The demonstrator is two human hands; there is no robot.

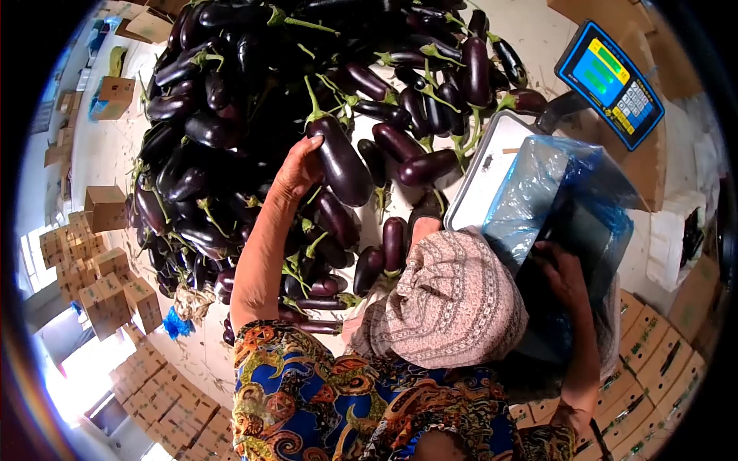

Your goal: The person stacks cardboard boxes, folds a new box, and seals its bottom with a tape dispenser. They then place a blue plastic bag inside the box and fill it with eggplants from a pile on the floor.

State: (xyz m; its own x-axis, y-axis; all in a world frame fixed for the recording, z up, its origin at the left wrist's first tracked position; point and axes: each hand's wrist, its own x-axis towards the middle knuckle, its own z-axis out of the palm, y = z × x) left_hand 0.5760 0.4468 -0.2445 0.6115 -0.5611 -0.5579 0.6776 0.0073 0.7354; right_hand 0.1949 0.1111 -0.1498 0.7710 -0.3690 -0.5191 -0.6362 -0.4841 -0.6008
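Observation:
My left hand (301,167) grips a dark purple eggplant (343,163) near its green stem, holding it above a large heap of eggplants (211,127). Over on the right, my right hand (565,275) reaches into a dark container lined with a clear blue plastic bag (530,173). Its fingers are bent in shadow, and what they hold, if anything, is hidden. Beneath the lined container shows the pale tray of a scale (483,180). Loose eggplants lie between my left hand and that tray.
The scale's blue-framed display (611,84) stands at upper right. My knee in patterned cloth (453,300) rises between my arms. Stacked cardboard cartons (173,403) line the lower left, with more cartons (653,346) at lower right. A blue plastic scrap (177,324) lies on the floor.

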